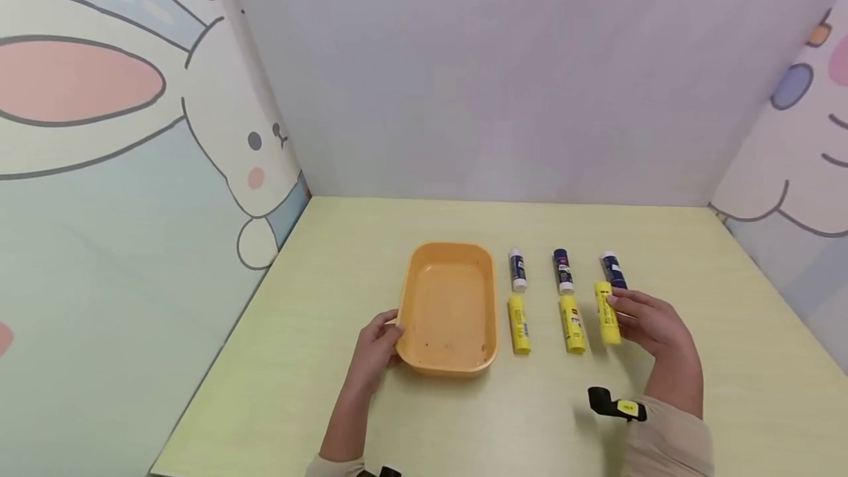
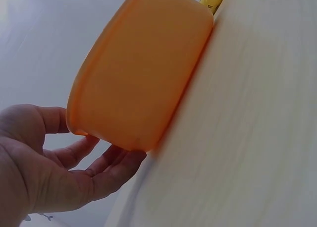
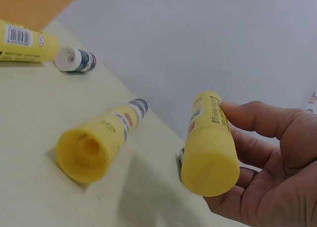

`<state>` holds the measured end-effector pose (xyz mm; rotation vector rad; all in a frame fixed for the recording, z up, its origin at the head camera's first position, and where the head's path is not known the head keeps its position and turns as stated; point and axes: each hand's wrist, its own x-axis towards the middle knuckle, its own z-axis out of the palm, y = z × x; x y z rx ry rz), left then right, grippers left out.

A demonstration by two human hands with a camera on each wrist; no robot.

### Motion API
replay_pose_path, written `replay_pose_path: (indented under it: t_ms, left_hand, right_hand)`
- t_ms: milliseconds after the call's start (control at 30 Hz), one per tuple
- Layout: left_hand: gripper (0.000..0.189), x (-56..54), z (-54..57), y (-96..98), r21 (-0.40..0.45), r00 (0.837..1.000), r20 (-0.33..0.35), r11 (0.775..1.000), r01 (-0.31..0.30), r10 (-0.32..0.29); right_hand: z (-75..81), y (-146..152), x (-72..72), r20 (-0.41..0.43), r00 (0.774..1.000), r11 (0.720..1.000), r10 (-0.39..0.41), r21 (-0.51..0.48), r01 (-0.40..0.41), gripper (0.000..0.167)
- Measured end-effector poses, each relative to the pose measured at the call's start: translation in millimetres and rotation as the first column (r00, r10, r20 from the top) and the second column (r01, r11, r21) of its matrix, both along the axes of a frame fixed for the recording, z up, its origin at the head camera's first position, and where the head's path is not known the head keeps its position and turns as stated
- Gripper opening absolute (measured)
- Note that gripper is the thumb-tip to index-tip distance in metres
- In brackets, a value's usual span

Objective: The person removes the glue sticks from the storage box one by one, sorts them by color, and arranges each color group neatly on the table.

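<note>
My left hand (image 1: 372,350) grips the near left side of an orange plastic tray (image 1: 447,369), thumb at the rim and fingers curled against its outer wall in the left wrist view. In my right hand (image 1: 657,324) a yellow glue stick (image 1: 604,311) is pinched between thumb and fingers, raised off the table in the right wrist view. Just beyond it lies a dark blue glue stick (image 1: 613,271) with a white end. To its left, two more yellow glue sticks, one in the middle (image 1: 573,324) and one beside the tray (image 1: 520,326), lie on the table.
Behind the yellow ones lie a blue-and-white glue stick (image 1: 518,271) and a dark blue one (image 1: 563,271). The pale yellow table (image 1: 318,278) meets a plain back wall (image 1: 464,94); the side walls carry cartoon drawings, a rabbit (image 1: 232,146) at left.
</note>
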<state>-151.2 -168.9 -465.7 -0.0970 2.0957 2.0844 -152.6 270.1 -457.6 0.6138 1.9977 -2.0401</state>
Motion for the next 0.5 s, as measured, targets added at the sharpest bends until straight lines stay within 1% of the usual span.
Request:
replay_pose_path:
  t_ms: [100,167,200,500]
  left_hand:
    - [0.042,-0.5,0.7,-0.2,0.007,1.0,-0.003,1.0,0.01,-0.01]
    - [0.042,-0.7,0.6,-0.4,0.008,1.0,-0.004,1.0,0.014,-0.014]
    - [0.042,-0.8,0.5,-0.4,0.008,1.0,-0.005,1.0,0.014,-0.014]
    - [0.041,-0.1,-0.5,0.8,-0.006,1.0,0.006,1.0,0.004,-0.004]
  right_hand:
    - [-4.2,12,4.5,-0.002,1.0,0.999,-0.014,-0.047,0.014,0.036]
    - [-7.0,20,6.6,0.003,1.0,0.999,-0.018,-0.051,0.018,0.017]
    - [-8.4,23,7.4,0.007,1.0,0.999,-0.02,-0.049,0.021,0.013]
    - [-17.9,44,13.5,0.049,0.999,1.0,-0.006,0.013,0.006,0.007]
